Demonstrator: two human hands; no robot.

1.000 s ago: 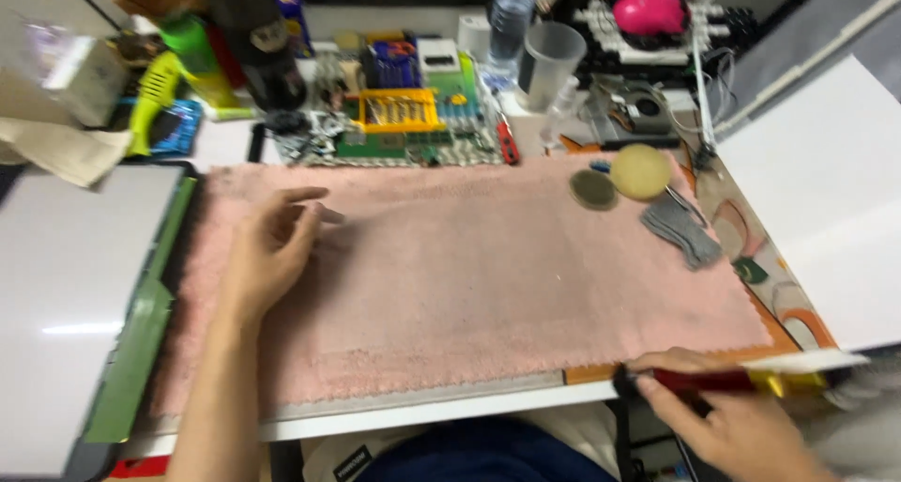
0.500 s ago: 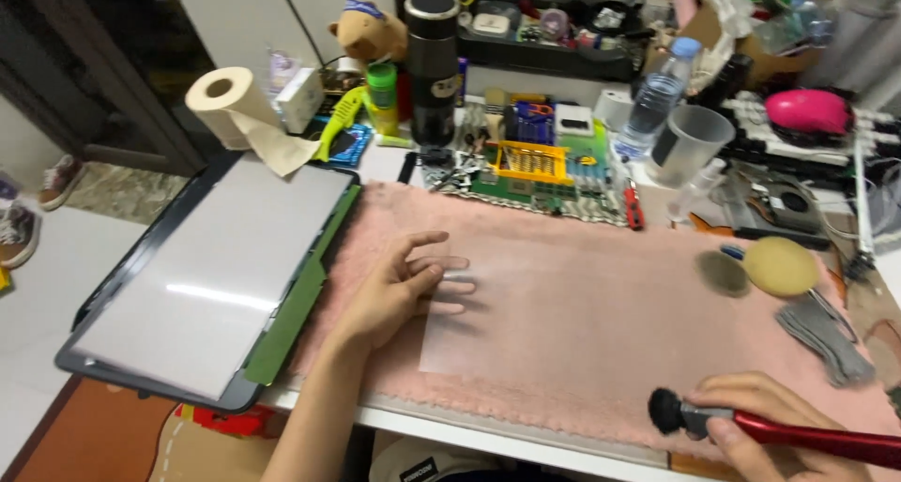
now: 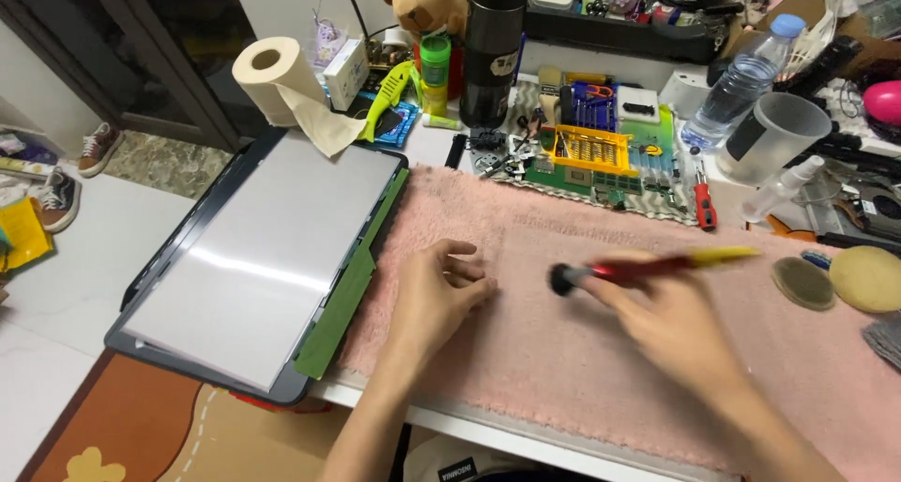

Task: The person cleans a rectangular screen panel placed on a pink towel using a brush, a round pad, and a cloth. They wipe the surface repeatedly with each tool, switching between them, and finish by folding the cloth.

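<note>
My left hand (image 3: pixel 434 299) rests palm down on a pink towel (image 3: pixel 582 369) spread over the desk, its fingers curled near the towel's left part. Just to its right, my right hand (image 3: pixel 671 327) holds a red and yellow screwdriver (image 3: pixel 648 264) above the towel. The tool lies nearly level and is blurred by motion. Its dark round butt end (image 3: pixel 563 277) points left toward my left hand, and the yellow part points right. A faint clear sheet seems to lie on the towel under my hands.
A large flat display panel (image 3: pixel 258 257) with a green strip lies at the left. Behind the towel stand a paper roll (image 3: pixel 272 69), a black flask (image 3: pixel 493 41), a circuit board with a yellow parts tray (image 3: pixel 591 149), a water bottle (image 3: pixel 741 78), a plastic cup (image 3: pixel 774 135) and round pads (image 3: pixel 868 275).
My right hand has carried the screwdriver up from the desk's front right edge to the towel's middle, close to my left hand. The camera has turned left.
</note>
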